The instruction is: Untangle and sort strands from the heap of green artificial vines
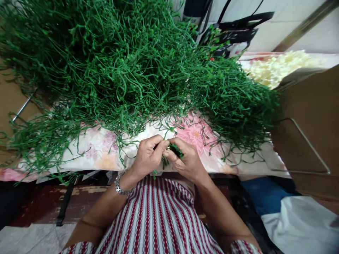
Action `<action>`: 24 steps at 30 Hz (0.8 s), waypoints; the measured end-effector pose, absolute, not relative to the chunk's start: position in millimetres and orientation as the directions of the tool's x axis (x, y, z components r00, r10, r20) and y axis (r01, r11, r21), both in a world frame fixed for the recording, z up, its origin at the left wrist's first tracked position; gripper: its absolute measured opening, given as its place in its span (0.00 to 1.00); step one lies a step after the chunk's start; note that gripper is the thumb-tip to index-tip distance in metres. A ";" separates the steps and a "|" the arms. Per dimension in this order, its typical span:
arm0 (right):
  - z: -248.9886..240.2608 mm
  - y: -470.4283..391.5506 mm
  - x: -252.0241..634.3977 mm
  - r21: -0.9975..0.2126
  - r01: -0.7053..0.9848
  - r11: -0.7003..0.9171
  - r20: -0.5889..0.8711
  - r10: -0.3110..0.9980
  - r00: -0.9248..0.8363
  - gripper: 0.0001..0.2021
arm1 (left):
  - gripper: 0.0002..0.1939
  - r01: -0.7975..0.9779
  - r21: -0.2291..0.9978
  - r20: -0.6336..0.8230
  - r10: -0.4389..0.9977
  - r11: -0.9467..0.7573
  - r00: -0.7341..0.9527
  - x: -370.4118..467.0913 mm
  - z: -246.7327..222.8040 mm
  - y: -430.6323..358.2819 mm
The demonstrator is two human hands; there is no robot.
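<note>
My left hand (150, 153) and my right hand (185, 158) meet at the front edge of the table, fingertips pinched together. Between them is a green artificial stem (165, 134), its tip poking up above my fingers. More dark green stems (176, 151) show inside the curl of my right fingers, and a small green end hangs below my left hand. Just beyond my hands lies a large tangled heap of green artificial stems (127, 74) with small budded tips. How the stems meet between my fingertips is hidden.
A floral tablecloth (106, 148) covers the table. Cardboard boxes stand at the left (10, 91) and right (312, 134), each with a bent metal wire. Pale yellow artificial flowers (286, 67) lie at the back right, near a black bag (235, 33). Loose stems trail over the front edge.
</note>
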State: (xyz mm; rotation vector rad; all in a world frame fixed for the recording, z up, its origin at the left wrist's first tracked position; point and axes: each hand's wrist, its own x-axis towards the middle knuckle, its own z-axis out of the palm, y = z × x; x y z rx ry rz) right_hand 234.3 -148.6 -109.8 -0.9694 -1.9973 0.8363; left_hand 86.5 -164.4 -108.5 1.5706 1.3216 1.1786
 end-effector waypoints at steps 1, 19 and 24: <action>-112.1 -150.2 231.5 -0.792 0.359 0.494 0.323 0.838 -0.440 0.10 | 0.19 0.277 0.946 0.165 0.986 -0.169 0.039 87.6 -109.1 -164.6; -129.0 -153.4 231.3 -0.869 -0.216 0.445 0.479 0.651 -0.589 0.16 | 0.17 -0.431 0.898 -0.087 0.996 0.085 0.015 96.2 -112.6 -153.8; -113.6 -146.5 260.6 -0.858 0.069 0.508 0.484 0.847 -0.221 0.12 | 0.18 -0.211 0.977 -0.001 1.000 0.006 0.024 89.9 -114.5 -150.8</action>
